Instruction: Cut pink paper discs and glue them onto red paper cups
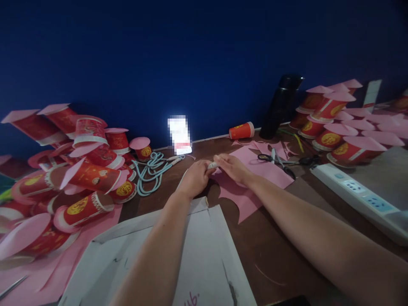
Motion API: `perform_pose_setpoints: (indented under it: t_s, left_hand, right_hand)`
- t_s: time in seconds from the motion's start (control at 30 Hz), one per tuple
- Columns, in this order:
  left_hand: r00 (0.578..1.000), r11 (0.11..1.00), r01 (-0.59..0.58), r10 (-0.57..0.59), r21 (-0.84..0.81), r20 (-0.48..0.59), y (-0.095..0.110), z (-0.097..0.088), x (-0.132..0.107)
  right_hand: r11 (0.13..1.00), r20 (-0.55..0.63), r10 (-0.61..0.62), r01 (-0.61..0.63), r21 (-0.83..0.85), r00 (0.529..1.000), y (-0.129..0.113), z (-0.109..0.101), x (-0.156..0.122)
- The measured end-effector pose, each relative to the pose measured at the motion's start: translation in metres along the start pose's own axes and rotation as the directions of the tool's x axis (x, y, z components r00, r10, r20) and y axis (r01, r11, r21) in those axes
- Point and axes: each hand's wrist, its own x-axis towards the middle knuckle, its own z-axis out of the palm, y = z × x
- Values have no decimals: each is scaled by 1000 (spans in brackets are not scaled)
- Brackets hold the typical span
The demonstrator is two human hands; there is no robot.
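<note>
My left hand and my right hand meet over the brown table, fingers closed around a small white tube-like object. Fingers cover most of it, so its exact kind does not show. Beneath and beside my right hand lies pink paper with curved cut-outs along its edge. Black-handled scissors rest on that paper, to the right of my right hand. A white cardboard box lies under my left forearm.
Red paper cups with pink discs pile up at left; more such cups stack at right. A light-blue cable, a lit phone, a lone red cup, a black bottle and a white power strip surround my hands.
</note>
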Motion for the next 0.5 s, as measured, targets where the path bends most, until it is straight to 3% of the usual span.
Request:
perform_pose_setpoints:
  t_s: [0.1, 0.2, 0.4, 0.5]
  left_hand:
    - [999, 1000, -4, 3, 16, 34, -1, 3, 0]
    - [999, 995, -31, 28, 92, 26, -1, 5, 1]
    - [992, 956, -103, 119, 276, -42, 1, 3, -1]
    - [986, 923, -133, 162, 361, -49, 3, 2, -2]
  right_hand:
    - [975, 38, -125, 129, -178, 991, 6, -1, 1]
    - [974, 71, -105, 117, -195, 992, 7, -1, 1]
    - [990, 76, 128, -133, 56, 989, 1, 1, 3]
    - [917, 198, 291, -332, 221, 936, -1, 1, 5]
